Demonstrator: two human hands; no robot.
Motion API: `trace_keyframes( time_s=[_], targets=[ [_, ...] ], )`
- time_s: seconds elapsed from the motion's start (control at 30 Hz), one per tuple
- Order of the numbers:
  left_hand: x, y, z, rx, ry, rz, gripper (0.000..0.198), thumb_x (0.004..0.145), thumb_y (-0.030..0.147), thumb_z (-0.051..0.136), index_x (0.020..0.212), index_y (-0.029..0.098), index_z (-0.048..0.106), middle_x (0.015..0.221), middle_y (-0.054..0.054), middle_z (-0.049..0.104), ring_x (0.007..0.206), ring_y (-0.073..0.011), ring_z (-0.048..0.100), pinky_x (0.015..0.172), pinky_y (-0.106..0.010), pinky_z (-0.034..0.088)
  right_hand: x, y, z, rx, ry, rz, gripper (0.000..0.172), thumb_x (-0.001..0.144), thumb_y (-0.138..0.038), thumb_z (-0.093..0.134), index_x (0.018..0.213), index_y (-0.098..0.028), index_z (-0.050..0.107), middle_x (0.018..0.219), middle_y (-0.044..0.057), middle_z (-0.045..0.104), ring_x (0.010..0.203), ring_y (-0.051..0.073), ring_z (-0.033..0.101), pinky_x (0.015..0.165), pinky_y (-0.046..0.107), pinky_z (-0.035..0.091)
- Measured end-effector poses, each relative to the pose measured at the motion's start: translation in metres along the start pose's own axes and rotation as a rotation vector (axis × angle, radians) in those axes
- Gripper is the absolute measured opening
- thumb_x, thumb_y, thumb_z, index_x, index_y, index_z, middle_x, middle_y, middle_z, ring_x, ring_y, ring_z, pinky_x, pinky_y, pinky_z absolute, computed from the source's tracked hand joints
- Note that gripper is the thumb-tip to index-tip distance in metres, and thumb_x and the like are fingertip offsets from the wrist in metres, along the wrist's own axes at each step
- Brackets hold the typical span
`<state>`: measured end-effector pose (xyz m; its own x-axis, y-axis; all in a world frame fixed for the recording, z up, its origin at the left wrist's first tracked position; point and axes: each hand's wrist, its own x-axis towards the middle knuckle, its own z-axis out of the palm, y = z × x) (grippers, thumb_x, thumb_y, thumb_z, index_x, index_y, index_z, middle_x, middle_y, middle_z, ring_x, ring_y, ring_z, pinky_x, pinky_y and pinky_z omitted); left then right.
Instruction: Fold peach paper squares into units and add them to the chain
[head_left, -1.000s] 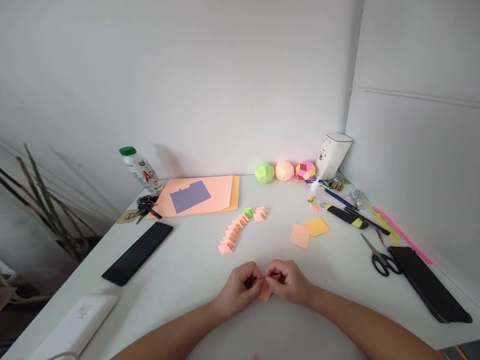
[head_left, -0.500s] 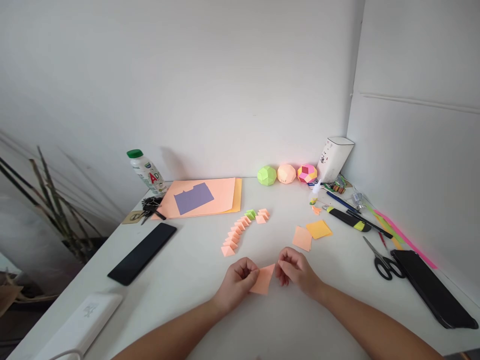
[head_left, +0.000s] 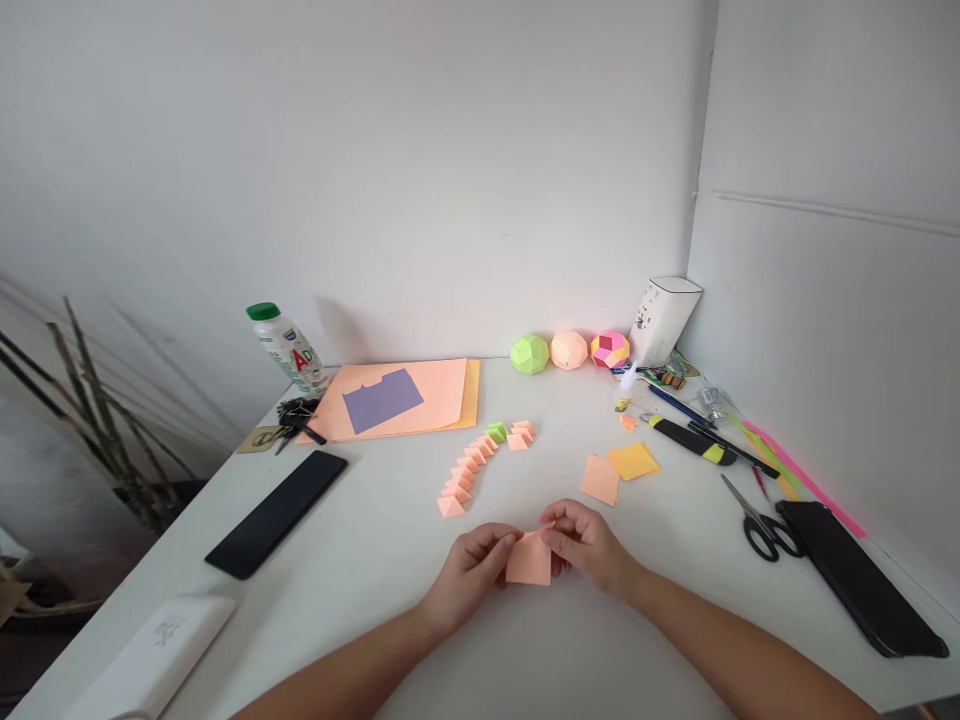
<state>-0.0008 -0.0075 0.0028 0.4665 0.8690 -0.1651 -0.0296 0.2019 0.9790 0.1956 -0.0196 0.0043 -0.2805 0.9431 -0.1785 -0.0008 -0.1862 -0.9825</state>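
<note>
Between my hands is a small square of peach paper (head_left: 529, 560), raised just over the table. My left hand (head_left: 471, 572) pinches its left edge between thumb and fingers. On the other side, my right hand (head_left: 589, 548) grips the upper right corner, with its thumb in front and fingers partly hidden behind. Beyond them, a curved row of folded peach paper pieces (head_left: 463, 475) ends near a green folded piece (head_left: 496, 432), beside a short stack of peach ones (head_left: 519, 436). Flat peach squares (head_left: 601, 480) and yellow squares (head_left: 634, 461) lie past my right hand.
Paper balls (head_left: 568, 351) line the wall by a glue bottle (head_left: 625, 388). Scissors (head_left: 761, 525), a utility knife (head_left: 694, 441) and a black case (head_left: 862, 580) lie right. A phone (head_left: 277, 515), large sheets (head_left: 442, 390), a bottle (head_left: 289, 350) and a white power bank (head_left: 157, 655) are left.
My right hand has closed on the paper's upper right corner, where it was beside the edge before. The square has turned to face me more evenly. The view has shifted slightly.
</note>
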Motion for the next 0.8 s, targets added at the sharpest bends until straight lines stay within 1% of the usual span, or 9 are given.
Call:
trace_keyframes(
  time_s=[0.07,0.13,0.23,0.37,0.53,0.6,0.67,0.73,0.8],
  targets=[
    [0.001,0.001,0.001,-0.099,0.014,-0.005,0.029,0.078,0.044,0.061,0.084,0.016,0.064,0.073,-0.003,0.064,0.066,-0.0150,0.056,0.060,-0.027,0.045,0.000,0.001,-0.001,0.013,-0.013,0.005,0.030,0.080,-0.042,0.061,0.094,-0.019,0.051,0.059,-0.006,0.053,0.054,0.012,0.054,0.054,0.025,0.044],
    [0.002,0.001,0.001,-0.181,-0.013,0.014,0.026,0.076,0.041,0.065,0.086,0.017,0.065,0.079,-0.004,0.065,0.073,-0.0176,0.059,0.067,-0.031,0.048,0.000,0.003,-0.001,0.010,-0.023,0.006,0.029,0.080,-0.040,0.062,0.096,-0.019,0.052,0.058,-0.007,0.051,0.053,0.012,0.054,0.054,0.025,0.044],
    [0.003,0.000,-0.001,-0.209,-0.052,0.048,0.022,0.075,0.034,0.067,0.090,0.018,0.066,0.082,-0.004,0.065,0.076,-0.0175,0.060,0.073,-0.033,0.049,0.000,0.004,-0.002,-0.028,-0.037,0.004,0.027,0.080,-0.036,0.061,0.099,-0.019,0.053,0.056,-0.007,0.051,0.053,0.012,0.056,0.054,0.025,0.044],
    [0.003,-0.006,-0.003,-0.199,-0.025,0.084,0.019,0.073,0.026,0.070,0.091,0.021,0.068,0.084,-0.001,0.064,0.074,-0.0136,0.057,0.071,-0.029,0.049,0.000,0.004,-0.003,-0.066,-0.058,0.009,0.024,0.081,-0.030,0.060,0.101,-0.019,0.054,0.057,-0.006,0.053,0.055,0.013,0.057,0.054,0.025,0.044],
    [0.002,-0.009,-0.003,-0.207,0.007,0.068,0.022,0.070,0.026,0.072,0.092,0.024,0.071,0.092,-0.003,0.063,0.077,-0.0148,0.056,0.074,-0.031,0.048,0.001,0.003,-0.004,-0.075,-0.072,0.024,0.024,0.081,-0.030,0.059,0.101,-0.018,0.054,0.057,-0.006,0.053,0.055,0.013,0.057,0.054,0.025,0.043],
    [0.002,-0.008,-0.003,-0.194,0.034,0.060,0.024,0.069,0.027,0.072,0.092,0.023,0.071,0.087,-0.003,0.062,0.074,-0.0144,0.055,0.071,-0.031,0.048,0.000,0.002,-0.003,-0.064,-0.093,0.027,0.023,0.082,-0.033,0.058,0.099,-0.017,0.056,0.062,-0.003,0.057,0.056,0.013,0.057,0.055,0.025,0.043],
    [0.003,-0.008,-0.003,-0.175,0.065,0.059,0.027,0.067,0.028,0.073,0.093,0.023,0.071,0.078,-0.001,0.058,0.068,-0.0128,0.052,0.066,-0.029,0.047,-0.001,0.002,-0.002,-0.057,-0.118,0.016,0.021,0.082,-0.035,0.058,0.091,-0.016,0.057,0.067,-0.001,0.059,0.059,0.013,0.056,0.056,0.025,0.043],
    [0.004,-0.007,-0.003,-0.147,0.099,0.080,0.028,0.066,0.029,0.074,0.093,0.022,0.071,0.072,0.001,0.053,0.062,-0.0104,0.047,0.059,-0.026,0.044,-0.002,0.002,-0.001,-0.101,-0.119,-0.009,0.020,0.080,-0.035,0.060,0.081,-0.016,0.057,0.068,-0.001,0.058,0.060,0.012,0.054,0.056,0.024,0.042],
    [0.005,-0.007,-0.004,-0.113,0.126,0.097,0.029,0.066,0.030,0.074,0.094,0.022,0.070,0.068,0.003,0.049,0.058,-0.0090,0.044,0.056,-0.024,0.042,-0.003,0.002,-0.001,-0.175,-0.090,-0.029,0.021,0.078,-0.035,0.062,0.072,-0.016,0.055,0.064,-0.002,0.054,0.058,0.011,0.050,0.053,0.023,0.039]
  ],
)
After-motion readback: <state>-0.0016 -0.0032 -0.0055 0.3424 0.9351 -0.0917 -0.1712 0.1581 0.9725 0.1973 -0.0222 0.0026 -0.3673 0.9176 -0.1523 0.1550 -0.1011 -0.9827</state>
